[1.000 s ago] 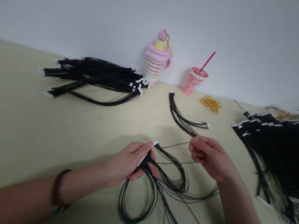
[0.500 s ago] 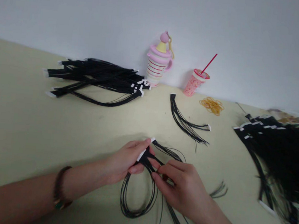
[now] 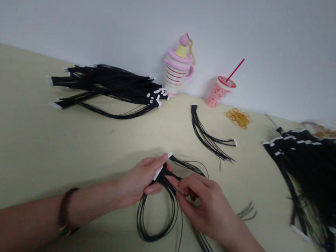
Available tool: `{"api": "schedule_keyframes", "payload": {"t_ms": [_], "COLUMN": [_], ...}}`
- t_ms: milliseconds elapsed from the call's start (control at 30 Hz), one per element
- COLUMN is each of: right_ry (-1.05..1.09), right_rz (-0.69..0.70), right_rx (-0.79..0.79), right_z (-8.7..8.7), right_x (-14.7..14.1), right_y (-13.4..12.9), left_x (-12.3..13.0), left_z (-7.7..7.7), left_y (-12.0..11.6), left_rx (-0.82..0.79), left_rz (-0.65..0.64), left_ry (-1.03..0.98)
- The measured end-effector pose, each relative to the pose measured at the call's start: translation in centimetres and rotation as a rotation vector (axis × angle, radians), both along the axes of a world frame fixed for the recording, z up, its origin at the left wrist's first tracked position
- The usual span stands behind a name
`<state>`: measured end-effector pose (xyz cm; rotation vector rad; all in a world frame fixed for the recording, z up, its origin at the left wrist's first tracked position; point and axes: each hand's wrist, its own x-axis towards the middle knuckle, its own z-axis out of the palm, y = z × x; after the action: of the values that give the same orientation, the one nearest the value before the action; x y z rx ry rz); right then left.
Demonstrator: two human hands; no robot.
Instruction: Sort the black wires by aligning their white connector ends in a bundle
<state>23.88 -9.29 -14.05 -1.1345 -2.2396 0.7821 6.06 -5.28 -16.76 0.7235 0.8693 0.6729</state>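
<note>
Head view: left hand (image 3: 143, 179) is clamping a black wire harness (image 3: 145, 237) by its white connector (image 3: 157, 173); right hand (image 3: 208, 203), just beside the left fingertips, is pinching its wires. Seemingly, strands are being sorted; the next move is probably calling for a gentle, separating pull.

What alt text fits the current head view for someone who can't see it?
Left hand grips a looped black wire harness near its white connectors; right hand touches it farther along. A harness pile lies left, a second pile right, with a striped pink-lidded cup, red-strawed tumbler and yellow rubber bands between.
</note>
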Motion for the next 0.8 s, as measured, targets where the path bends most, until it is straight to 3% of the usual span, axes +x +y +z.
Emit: {"api": "schedule_keyframes", "payload": {"t_ms": [333, 500, 800], "right_ry": [-0.119, -0.181, -0.438], "right_rz": [0.058, 0.059, 0.086], "right_rx": [0.046, 0.165, 0.45], "right_z": [-0.6, -1.1, -0.3], "right_x": [0.3, -0.1, -0.7], "right_y": [0.0, 0.0, 0.0], "left_x": [0.0, 0.1, 0.0], "left_z": [-0.1, 0.1, 0.0], "left_y": [0.0, -0.1, -0.1], "left_rx": [-0.002, -0.015, -0.009], "left_rz": [-0.005, 0.015, 0.023], "left_ry": [0.017, 0.042, 0.061]}}
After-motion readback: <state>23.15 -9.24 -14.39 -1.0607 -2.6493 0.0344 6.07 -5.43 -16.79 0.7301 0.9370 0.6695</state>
